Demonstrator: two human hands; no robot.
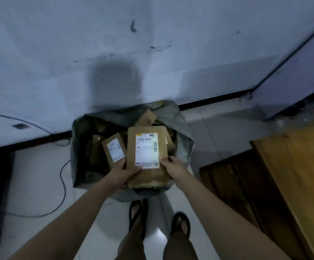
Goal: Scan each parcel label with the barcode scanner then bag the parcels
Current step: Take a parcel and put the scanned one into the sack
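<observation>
A large brown cardboard parcel with a white shipping label facing up hangs over the open grey bag on the floor. My left hand grips its near left corner and my right hand grips its near right edge. Under my left hand a smaller labelled parcel sits just left of the big one; I cannot tell whether that hand also holds it. Several more brown parcels lie inside the bag. No barcode scanner is in view.
A white wall stands right behind the bag. A wooden table and a dark wooden panel are at the right. A black cable loops over the tiled floor at the left. My feet in sandals stand just before the bag.
</observation>
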